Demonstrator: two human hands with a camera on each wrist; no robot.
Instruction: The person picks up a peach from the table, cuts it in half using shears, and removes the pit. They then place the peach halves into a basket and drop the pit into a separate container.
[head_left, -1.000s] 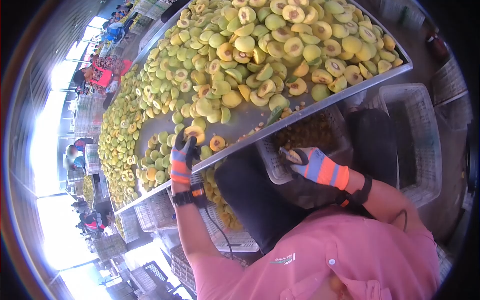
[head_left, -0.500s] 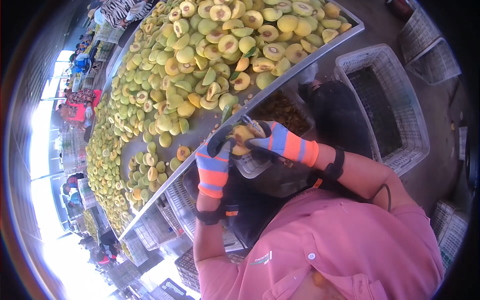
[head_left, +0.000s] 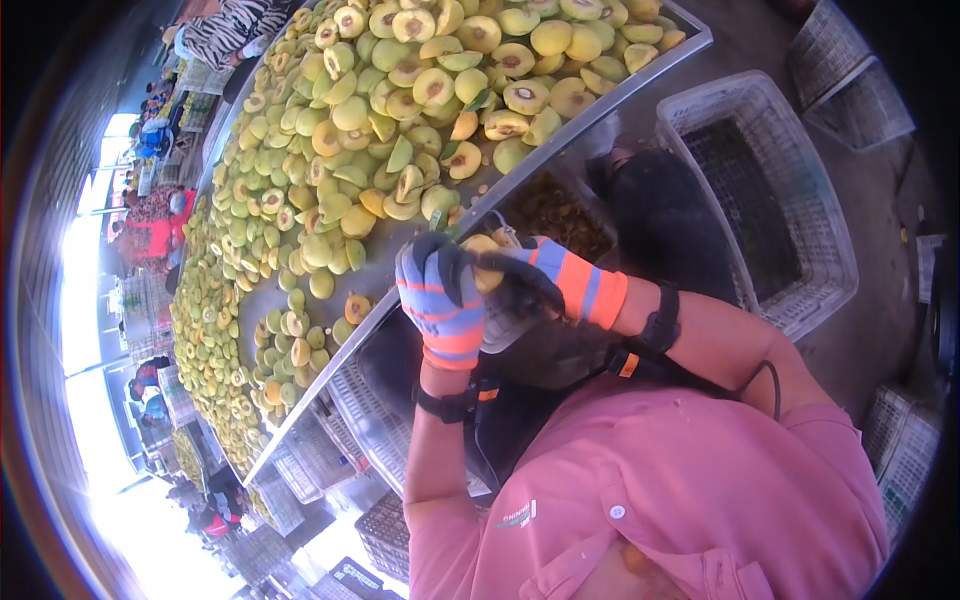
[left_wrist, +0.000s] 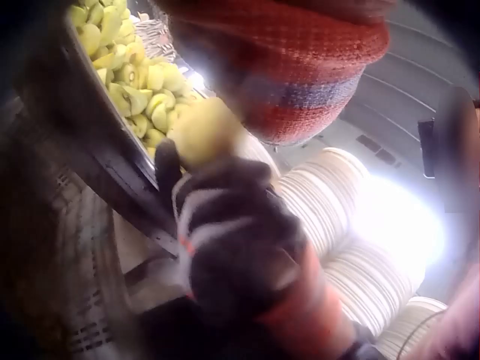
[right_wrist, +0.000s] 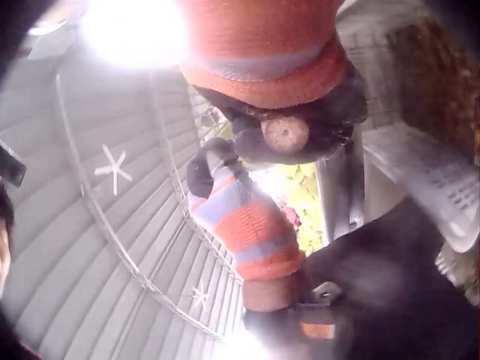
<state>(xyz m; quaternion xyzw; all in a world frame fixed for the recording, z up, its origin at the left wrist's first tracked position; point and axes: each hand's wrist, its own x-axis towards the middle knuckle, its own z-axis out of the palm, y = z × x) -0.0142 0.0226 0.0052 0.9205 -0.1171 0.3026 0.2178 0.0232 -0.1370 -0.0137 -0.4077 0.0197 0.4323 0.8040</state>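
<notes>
My gloved left hand (head_left: pixel 440 295) holds a yellow-green peach (head_left: pixel 484 250) with its fingers curled round it. Facing it, my gloved right hand (head_left: pixel 575 280) grips a small hand tool; its slim metal part (head_left: pixel 506 230) shows beside the fruit. From the right wrist, the round wooden end of the tool's handle (right_wrist: pixel 286 135) pokes out of the dark glove palm. The left wrist view has the peach (left_wrist: pixel 204 131) between the left glove above and the right hand (left_wrist: pixel 236 240) below. The tool's working tip is hidden at the fruit.
A metal-edged table (head_left: pixel 570 135) heaped with halved peaches (head_left: pixel 350 120) lies in front. Below its edge stands a crate of brown scraps (head_left: pixel 560 215). A pale plastic crate (head_left: pixel 840 240) sits to the right. Other people work farther off at the left.
The left hand has picked a peach from the table and brought it back to the right hand. Over the last half second it has turned over the fruit, knuckles now showing.
</notes>
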